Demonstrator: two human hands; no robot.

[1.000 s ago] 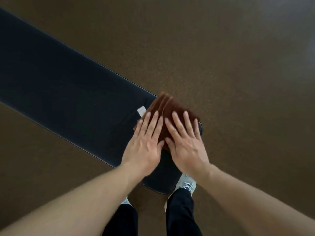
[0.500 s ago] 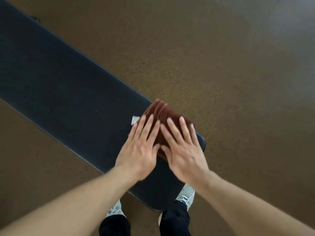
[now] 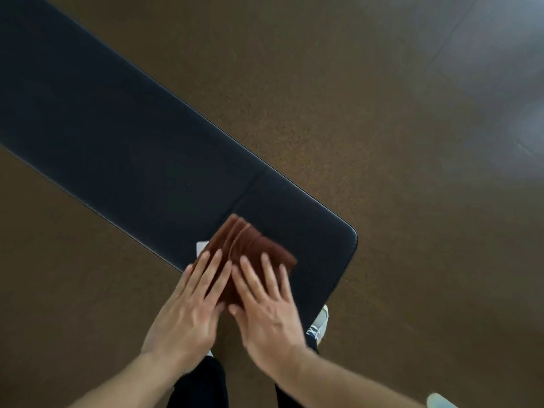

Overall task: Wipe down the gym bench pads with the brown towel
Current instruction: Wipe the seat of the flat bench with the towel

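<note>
Our left hand [image 3: 188, 313] and right hand [image 3: 265, 313] press flat, fingers straight, on the folded brown towel [image 3: 250, 248] at the bench pad [image 3: 117, 136] near edge. Pulled nearer, the towel may slide off.

Just one camera here, worn on the head, looking steeply down and a bit forward over the near right end of the bench pad [image 3: 147, 136], which runs diagonally to the upper left edge. Both forearms come in from the bottom, close up; floor [image 3: 382, 113] fills the rest.
</note>
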